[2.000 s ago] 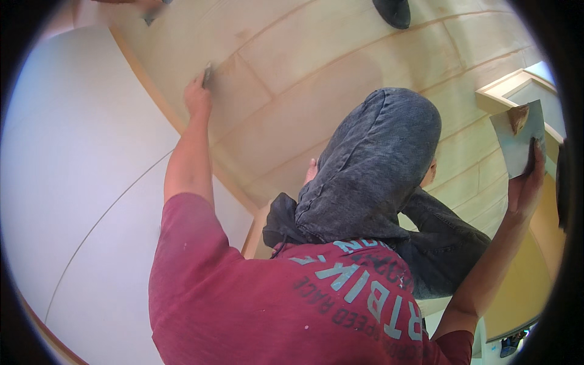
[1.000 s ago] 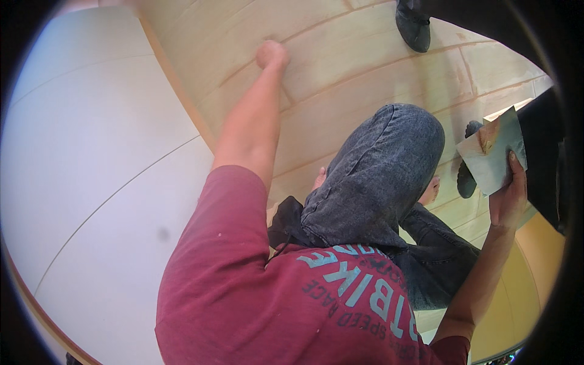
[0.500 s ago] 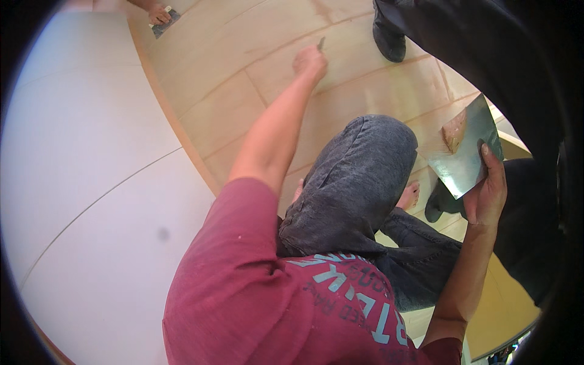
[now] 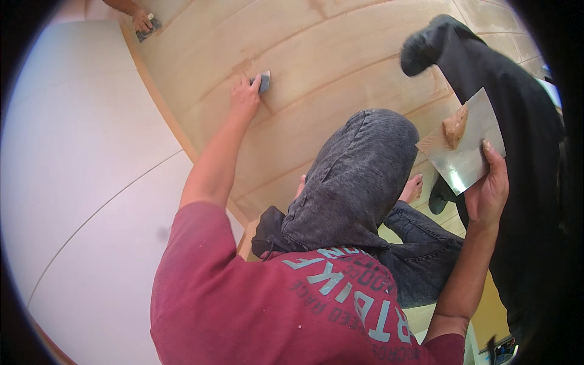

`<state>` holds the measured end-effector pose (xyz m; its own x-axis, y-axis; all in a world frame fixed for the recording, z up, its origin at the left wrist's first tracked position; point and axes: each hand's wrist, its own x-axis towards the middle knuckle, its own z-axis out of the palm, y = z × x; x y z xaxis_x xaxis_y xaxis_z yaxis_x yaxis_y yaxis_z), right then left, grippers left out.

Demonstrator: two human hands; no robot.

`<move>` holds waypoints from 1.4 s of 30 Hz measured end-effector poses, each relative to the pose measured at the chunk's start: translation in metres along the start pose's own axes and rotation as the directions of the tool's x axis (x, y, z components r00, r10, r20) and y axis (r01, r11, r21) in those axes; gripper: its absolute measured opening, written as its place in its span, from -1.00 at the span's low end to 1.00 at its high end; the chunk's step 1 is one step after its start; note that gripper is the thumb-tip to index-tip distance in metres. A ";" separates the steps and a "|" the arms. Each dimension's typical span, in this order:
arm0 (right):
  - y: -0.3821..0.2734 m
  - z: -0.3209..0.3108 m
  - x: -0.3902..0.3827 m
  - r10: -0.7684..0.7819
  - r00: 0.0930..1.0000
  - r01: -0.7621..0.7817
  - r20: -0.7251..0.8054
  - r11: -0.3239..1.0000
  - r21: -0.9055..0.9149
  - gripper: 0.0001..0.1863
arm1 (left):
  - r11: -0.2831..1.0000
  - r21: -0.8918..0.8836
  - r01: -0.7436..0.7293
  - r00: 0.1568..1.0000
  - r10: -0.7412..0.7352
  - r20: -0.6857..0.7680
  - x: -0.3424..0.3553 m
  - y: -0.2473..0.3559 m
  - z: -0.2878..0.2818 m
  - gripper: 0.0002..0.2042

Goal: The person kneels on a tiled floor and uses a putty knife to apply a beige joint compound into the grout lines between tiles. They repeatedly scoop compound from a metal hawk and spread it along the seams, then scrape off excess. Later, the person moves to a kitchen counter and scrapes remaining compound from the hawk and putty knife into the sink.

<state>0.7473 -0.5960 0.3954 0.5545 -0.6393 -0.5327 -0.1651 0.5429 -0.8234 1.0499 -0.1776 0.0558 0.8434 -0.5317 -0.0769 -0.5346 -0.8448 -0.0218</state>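
Observation:
My left hand (image 4: 245, 97) reaches out over the tiled floor (image 4: 359, 67), fingers closed round a small flat scraper (image 4: 266, 81). The blade rests at a tile joint beside a smear of brown grout. On the right, my right hand (image 4: 488, 188) grips a thin square metal sheet (image 4: 477, 139) by its near edge, thumb on top. A lump of brown paste (image 4: 455, 126) sits on the sheet's left part, with a thin streaked layer beside it.
A smooth white panel (image 4: 91, 140) with a wood-coloured edge lies along the left. Another person's hand (image 4: 142, 22) works with a scraper (image 4: 148, 30) at the far left. Close on the right stands someone in black trousers (image 4: 511, 128), one shoe (image 4: 420, 53) near my bent knee (image 4: 371, 146).
My left hand has swept left and nearer with the scraper. The metal sheet has hardly moved. The black shoe has shifted right, and the other person's hand has slid left.

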 end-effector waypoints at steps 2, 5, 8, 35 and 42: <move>-0.004 -0.002 -0.003 0.010 0.999 -0.011 0.035 0.999 0.044 -0.58 | 0.976 -0.161 0.143 0.974 -0.110 0.196 -0.008 -0.017 -0.018 -0.55; -0.008 -0.005 -0.005 0.024 1.000 -0.025 0.010 0.996 0.083 -0.57 | 0.796 -0.132 0.591 0.804 -0.567 0.178 0.017 -0.048 -0.034 -0.61; -0.011 -0.006 -0.005 0.019 0.998 -0.023 0.057 0.997 0.072 -0.54 | 0.749 -0.028 0.662 0.691 -0.595 0.410 0.049 -0.062 -0.029 -0.64; -0.027 -0.015 0.003 -0.068 0.998 0.067 0.016 0.996 0.066 -0.62 | 0.899 -0.362 0.246 0.966 -0.198 0.165 0.119 0.149 -0.057 -0.71; -0.021 -0.019 -0.002 -0.046 0.999 0.046 0.007 0.998 0.033 -0.58 | 0.999 0.042 0.019 0.987 -0.012 -0.158 0.061 0.011 -0.022 -0.57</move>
<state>0.7348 -0.6167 0.4101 0.5669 -0.6600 -0.4930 -0.1125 0.5308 -0.8400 1.0970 -0.2208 0.0727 0.8475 -0.5244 0.0816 -0.5205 -0.8514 -0.0652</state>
